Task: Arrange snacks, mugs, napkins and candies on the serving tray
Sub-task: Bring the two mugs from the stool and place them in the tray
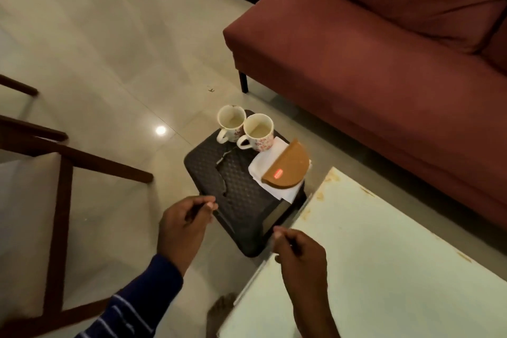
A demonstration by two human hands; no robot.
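Note:
A dark, cracked plastic stool [241, 195] stands on the floor below me. At its far end stand two white mugs with red flowers, the left mug [231, 123] and the right mug [258, 132], touching each other. White napkins [274, 170] lie at its right side under a brown half-round holder [286, 169]. My left hand [185, 225] hovers at the stool's near left corner, fingers curled with nothing in them. My right hand [300, 255] hovers at the near right corner, above the white table's edge, curled the same way. No serving tray, snacks or candies are in view.
A white table [384, 255] with stained edges fills the lower right, close beside the stool. A dark red sofa [384, 63] stands behind it. A wooden chair [55, 186] with a pale seat is at the left. Tiled floor [123, 49] stretches beyond.

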